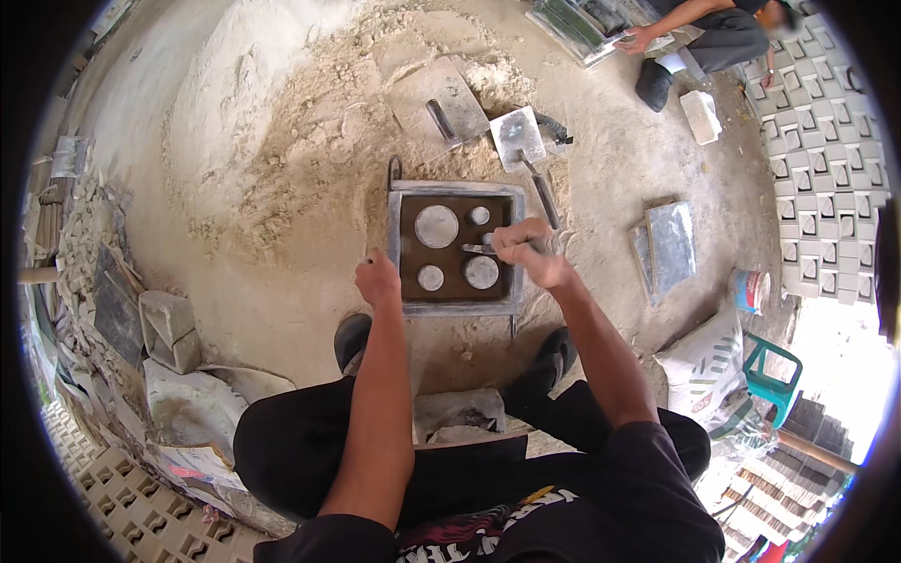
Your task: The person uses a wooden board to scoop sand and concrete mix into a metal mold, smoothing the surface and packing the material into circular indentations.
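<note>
A square metal mould frame (457, 309) lies on the ground before me, with dark, smooth material inside it. Several pale round discs of different sizes stand in that material, among them a large disc (436, 226) and a small disc (431, 277). My right hand (528, 251) is closed around a small hand tool (480, 249), whose thin, pale end reaches over the mould between the discs on the right. Its exact kind is unclear. At the frame's left edge, my left hand (377, 279) is closed in a fist; whatever it may hold is hidden.
Beyond the mould lie a float board (460, 98), a square-bladed trowel (514, 138) and heaped pale powder (328, 122). Flat slabs (671, 246), a small bucket (749, 292), a sack (699, 375) and a green stool (777, 371) stand right. Another person's hand (638, 39) works far right near patterned blocks (817, 169).
</note>
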Available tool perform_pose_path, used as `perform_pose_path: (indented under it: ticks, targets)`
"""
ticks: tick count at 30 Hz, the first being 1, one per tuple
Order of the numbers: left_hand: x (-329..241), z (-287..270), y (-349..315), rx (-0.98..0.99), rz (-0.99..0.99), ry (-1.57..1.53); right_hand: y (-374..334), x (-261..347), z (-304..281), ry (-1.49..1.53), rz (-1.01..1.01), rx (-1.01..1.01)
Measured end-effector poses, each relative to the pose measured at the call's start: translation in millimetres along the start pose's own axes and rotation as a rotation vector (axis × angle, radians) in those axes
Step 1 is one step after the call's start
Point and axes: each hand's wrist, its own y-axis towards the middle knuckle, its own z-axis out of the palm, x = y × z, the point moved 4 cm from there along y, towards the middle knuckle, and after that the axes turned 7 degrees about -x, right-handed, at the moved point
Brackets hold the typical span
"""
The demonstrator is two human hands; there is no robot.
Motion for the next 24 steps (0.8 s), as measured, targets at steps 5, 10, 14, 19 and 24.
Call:
perform_pose_path:
  ticks: [5,10,14,19,24]
  targets:
    - [4.1,2.1,5.3,-0.003,-0.011,0.001,4.0,8.9,11.8,0.104,-0.188,0.103]
    - [2.4,1.2,3.4,-0.018,-0.025,-0.015,11.2,4.2,19.9,-0.061,-0.201,-0.026]
    - [5.5,3.8,6.5,-0.034,0.001,0.017,23.7,-16.5,22.0,-0.072,-0.048,-0.069]
    - [2.3,2.2,5.0,-0.025,0.027,-0.007,35.3,-7.3,18.4,-0.102,-0.012,-0.236]
    - [6.6,7.9,8.2,-0.008,0.048,0.006,12.3,-34.5,25.7,-0.128,-0.110,-0.549]
